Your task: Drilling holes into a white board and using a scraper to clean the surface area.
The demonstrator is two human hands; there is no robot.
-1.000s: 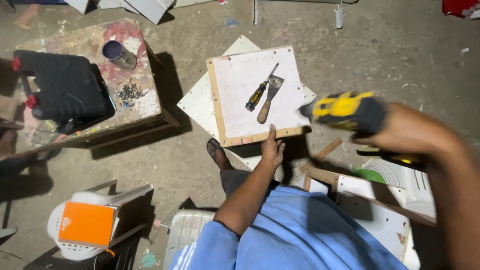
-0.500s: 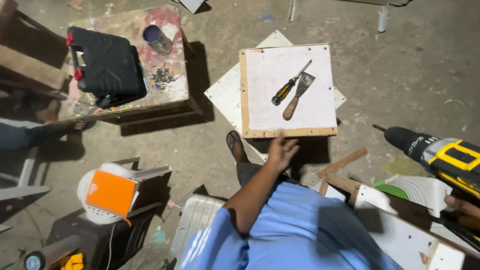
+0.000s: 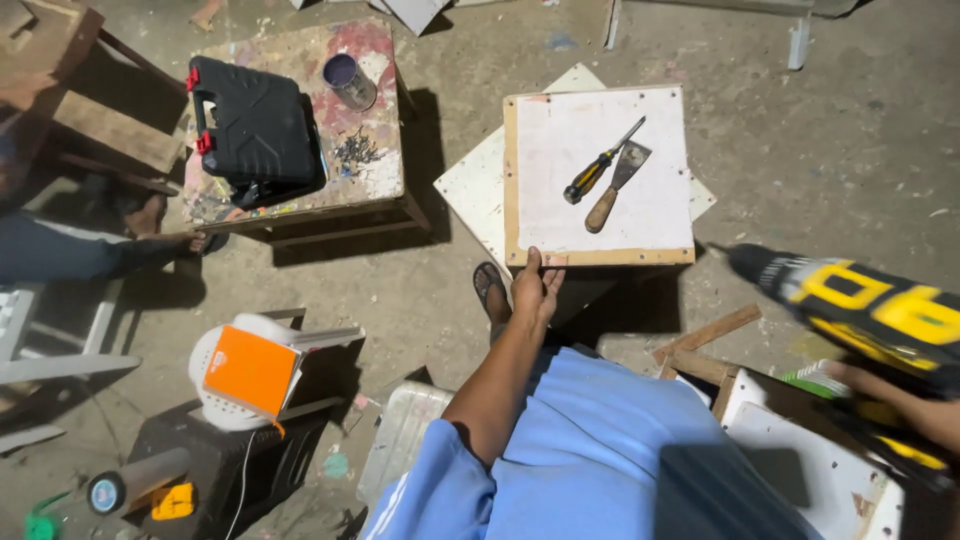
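Note:
My left hand grips the near edge of a white wood-framed panel that lies on the floor over other white boards. On the panel rest a black-and-yellow screwdriver and a wooden-handled scraper. My right hand, partly out of frame at the right edge, holds a yellow and black cordless drill, its chuck pointing left, to the right of the panel's near corner. My foot in a sandal shows beside my left hand.
A paint-stained low table at the left carries a black tool case, a tin can and loose screws. Another person's leg lies at far left. A white fan with an orange box and white framed pieces flank me.
The drill has swung from above the panel's right side down and to the right, now low by the panel's near corner. My left hand stays on the panel edge. The view has shifted.

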